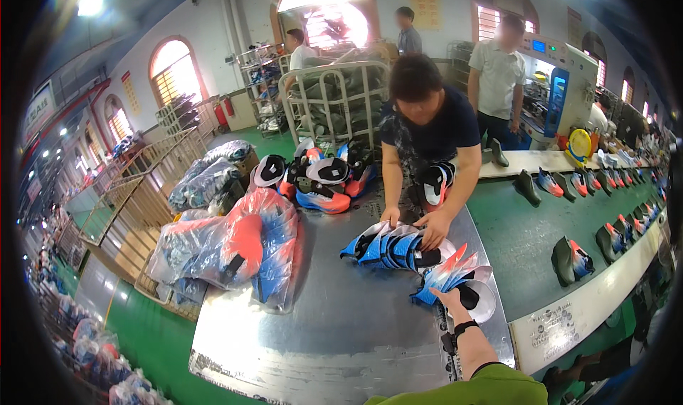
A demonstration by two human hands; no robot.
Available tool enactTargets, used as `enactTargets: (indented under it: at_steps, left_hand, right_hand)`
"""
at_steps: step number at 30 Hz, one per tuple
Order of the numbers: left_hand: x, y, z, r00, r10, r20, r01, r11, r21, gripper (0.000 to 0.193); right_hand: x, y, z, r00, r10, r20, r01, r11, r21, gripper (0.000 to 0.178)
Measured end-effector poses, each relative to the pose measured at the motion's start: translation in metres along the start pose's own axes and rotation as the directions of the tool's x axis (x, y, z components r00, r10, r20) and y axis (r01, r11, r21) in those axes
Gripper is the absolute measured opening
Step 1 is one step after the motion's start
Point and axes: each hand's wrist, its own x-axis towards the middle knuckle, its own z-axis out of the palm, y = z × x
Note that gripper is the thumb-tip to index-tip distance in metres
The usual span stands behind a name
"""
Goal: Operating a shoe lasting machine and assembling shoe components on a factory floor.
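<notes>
My right hand point(449, 300) reaches in from the lower edge, with a dark band on its wrist. Its fingers are closed on the near end of some blue, white and orange shoe uppers point(447, 273) at the right side of the metal table point(341, 312). A pale round shape point(484, 302) shows beside them; its kind is unclear. Just beyond, a co-worker point(430, 131) leans over the table with both hands on a fanned stack of blue and black shoe uppers point(388, 248). My left hand is out of view.
Clear plastic bags of uppers point(245, 241) lie at the table's left. Behind them is a pile of shoe uppers point(324, 174). A conveyor line point(509, 223) with dark lasts and uppers runs along the right. Barred carts point(135, 220) stand at left; another person point(498, 77) stands behind.
</notes>
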Motion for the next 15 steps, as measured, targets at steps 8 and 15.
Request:
enactTargets:
  at_steps: [8,15]
  left_hand:
    - [-0.083,-0.039,0.044,0.983,-0.140,-0.120,0.122,0.982,-0.142,0.030]
    - [-0.163,-0.069,0.087,0.911,-0.318,-0.261,0.233,0.921,-0.312,0.030]
  right_hand:
    - [-0.034,-0.029,-0.027,0.969,-0.109,0.224,0.156,0.966,-0.207,0.081]
    - [-0.127,-0.091,-0.003,0.944,-0.309,-0.116,0.238,0.881,-0.410,0.099]
